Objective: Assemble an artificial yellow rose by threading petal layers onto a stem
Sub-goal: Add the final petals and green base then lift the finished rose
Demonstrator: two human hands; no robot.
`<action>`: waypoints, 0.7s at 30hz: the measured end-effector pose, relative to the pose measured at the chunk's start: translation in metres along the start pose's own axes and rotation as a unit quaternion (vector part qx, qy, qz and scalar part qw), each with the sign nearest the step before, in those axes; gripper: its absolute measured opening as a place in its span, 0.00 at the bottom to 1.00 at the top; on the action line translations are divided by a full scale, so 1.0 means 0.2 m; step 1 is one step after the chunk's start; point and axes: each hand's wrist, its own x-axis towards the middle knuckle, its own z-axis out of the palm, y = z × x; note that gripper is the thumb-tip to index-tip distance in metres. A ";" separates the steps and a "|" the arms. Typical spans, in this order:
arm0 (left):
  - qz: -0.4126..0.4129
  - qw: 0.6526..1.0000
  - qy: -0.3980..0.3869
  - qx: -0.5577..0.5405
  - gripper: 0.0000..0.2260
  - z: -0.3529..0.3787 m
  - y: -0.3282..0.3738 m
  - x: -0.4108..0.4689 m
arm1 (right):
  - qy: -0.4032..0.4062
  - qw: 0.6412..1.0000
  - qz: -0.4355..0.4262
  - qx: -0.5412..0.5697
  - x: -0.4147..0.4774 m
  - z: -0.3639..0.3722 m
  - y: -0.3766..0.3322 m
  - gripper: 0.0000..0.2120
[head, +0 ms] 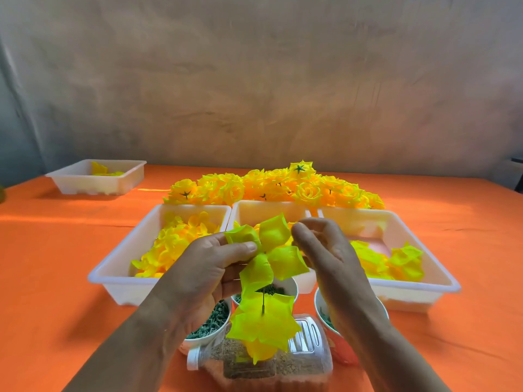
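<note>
My left hand (209,267) pinches a yellow-green fabric petal layer (271,250) at its centre, thumb on top. Its petals fan out up, right and down, and the lowest petal hangs just above the tip of a thin green stem (263,302). My right hand (325,250) is just right of that layer with its fingers curled and its back to the camera. I cannot tell whether it grips a petal edge.

The stem stands up through a second yellow-green petal layer (263,323), which sits over a clear plastic bottle (305,360) lying on its side at the near edge. I cannot tell what holds the stem.

Three white cups of dark green pieces crowd close around it: left cup (209,321), middle cup (283,287) and right cup (322,306).

Behind them are three white plastic trays side by side, rims touching. The left tray (113,267) is full of yellow petals, the middle tray (254,206) is mostly hidden by my hands, and the right tray (424,250) holds a few petals.

A heap of finished yellow roses (277,185) lies along the trays' far rims. A fourth white tray (96,179) sits well apart at far left.

The orange tablecloth (56,250) is bare to the left and right of the trays.
</note>
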 end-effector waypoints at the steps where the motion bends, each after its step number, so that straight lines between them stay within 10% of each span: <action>1: 0.003 1.000 0.001 -0.003 0.14 0.01 -0.01 0.00 | -0.042 0.998 0.045 0.031 0.00 0.00 0.01 0.22; 21: -0.060 0.998 0.022 0.013 0.15 -0.04 -0.09 0.06 | -0.070 0.990 0.070 0.103 0.00 -0.01 0.09 0.14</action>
